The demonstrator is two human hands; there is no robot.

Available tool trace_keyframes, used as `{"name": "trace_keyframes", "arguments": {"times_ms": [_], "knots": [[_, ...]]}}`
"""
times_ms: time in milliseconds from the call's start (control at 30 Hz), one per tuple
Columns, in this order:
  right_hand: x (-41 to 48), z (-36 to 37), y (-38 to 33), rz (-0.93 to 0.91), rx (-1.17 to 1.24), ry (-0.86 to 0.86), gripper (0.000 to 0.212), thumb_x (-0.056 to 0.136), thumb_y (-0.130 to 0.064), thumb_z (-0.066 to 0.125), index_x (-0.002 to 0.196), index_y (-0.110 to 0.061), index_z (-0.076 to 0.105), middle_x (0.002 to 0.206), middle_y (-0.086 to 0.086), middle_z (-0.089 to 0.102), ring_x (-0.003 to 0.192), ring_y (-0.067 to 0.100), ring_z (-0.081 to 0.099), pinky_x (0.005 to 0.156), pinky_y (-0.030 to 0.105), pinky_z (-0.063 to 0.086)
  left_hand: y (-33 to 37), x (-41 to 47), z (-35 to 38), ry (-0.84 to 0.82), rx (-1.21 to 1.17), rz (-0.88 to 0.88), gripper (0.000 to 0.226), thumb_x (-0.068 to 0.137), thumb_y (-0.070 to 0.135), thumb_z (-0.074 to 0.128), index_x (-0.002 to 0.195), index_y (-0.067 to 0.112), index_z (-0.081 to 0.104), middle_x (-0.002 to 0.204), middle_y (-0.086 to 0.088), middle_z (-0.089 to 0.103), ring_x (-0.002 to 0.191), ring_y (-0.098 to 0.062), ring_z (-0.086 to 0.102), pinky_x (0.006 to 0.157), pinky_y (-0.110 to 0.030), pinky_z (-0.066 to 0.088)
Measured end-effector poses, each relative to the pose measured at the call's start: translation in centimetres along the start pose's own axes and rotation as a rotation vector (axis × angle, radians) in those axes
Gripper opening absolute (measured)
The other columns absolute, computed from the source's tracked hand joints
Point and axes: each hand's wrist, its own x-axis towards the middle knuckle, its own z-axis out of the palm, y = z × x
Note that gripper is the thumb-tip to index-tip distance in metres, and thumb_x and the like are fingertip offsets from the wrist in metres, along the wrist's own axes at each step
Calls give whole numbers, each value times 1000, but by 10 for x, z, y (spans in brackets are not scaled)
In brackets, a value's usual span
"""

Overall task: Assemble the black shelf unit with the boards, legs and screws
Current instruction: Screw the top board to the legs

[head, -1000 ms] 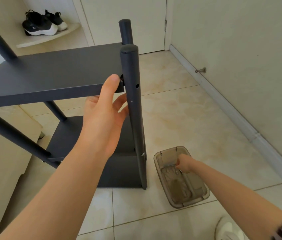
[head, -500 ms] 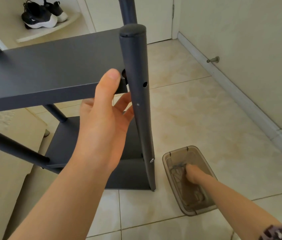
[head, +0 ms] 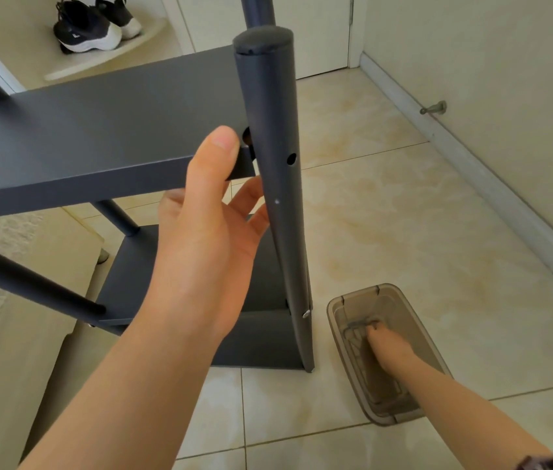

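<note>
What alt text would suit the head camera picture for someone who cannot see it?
A person's left hand grips the front edge of the upper board of a half-built black shelf unit, beside its front leg, while the right hand reaches into a brown see-through tub on the tiled floor.

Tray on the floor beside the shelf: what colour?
The tray is translucent smoky brown; the head view shows it best.
</note>
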Motion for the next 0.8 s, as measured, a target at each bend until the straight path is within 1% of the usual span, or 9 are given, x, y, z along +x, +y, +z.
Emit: {"name": "trace_keyframes", "arguments": {"times_ms": [67,200,300,433,533,600,700,733,800], "knots": [[1,-1,1,-38,-72,17,43,99,-3,41,142,-6,38,143,15,44,118,31,56,91,39,51,1,1,1,1,-11,-2,45,66,41,74,94,20,46,91,5,62,98,-22,63,83,-34,54],[-2,-4,0,-37,-44,21,34,102,-7,36,135,-6,47,138,16,49,118,33,55,96,42,48,0,1,1,11,-16,-1,52,65,40,75,99,17,43,88,5,62,97,-21,64,82,-33,55],[-6,-11,-4,-74,-81,50,32,103,-9,37,131,-5,52,133,16,52,118,35,54,98,44,46,1,1,2,25,-16,-3,63,64,40,76,109,16,38,94,2,62,98,-22,66,85,-35,57],[-15,-39,-20,-74,-210,-2,28,98,-6,43,123,-11,56,125,11,59,110,29,61,84,37,51,0,2,2,37,-18,-13,67,66,38,78,113,14,36,98,0,66,100,-23,68,82,-34,58],[-24,-74,-34,-111,-241,-9,11,95,-15,55,105,-12,58,111,8,63,102,30,64,72,34,48,1,5,3,64,16,-35,58,77,37,72,118,12,40,102,-1,72,105,-22,71,89,-38,59],[-33,-102,-43,-169,-255,-18,6,90,-17,61,91,-11,60,99,8,64,95,30,65,70,34,48,2,6,3,91,3,-52,58,77,36,71,121,13,41,106,-2,72,107,-22,71,85,-35,60],[-53,-147,-57,-291,-172,-13,12,83,-12,66,93,-7,69,97,11,69,90,29,66,77,37,57,6,4,6,120,-2,-63,57,80,35,78,121,13,44,99,0,73,97,-18,72,78,-30,59],[-64,-164,-62,-327,-140,-4,12,82,-13,68,94,-8,70,98,9,70,90,27,65,78,35,56,7,3,7,123,14,-63,53,81,34,77,118,13,46,95,1,73,94,-16,72,78,-31,58],[-94,-199,-72,-407,-60,36,12,83,-17,72,94,-12,70,94,1,67,87,18,63,71,23,49,8,0,8,105,63,-51,30,86,30,70,103,12,53,87,2,72,90,-15,72,83,-34,58]]}}
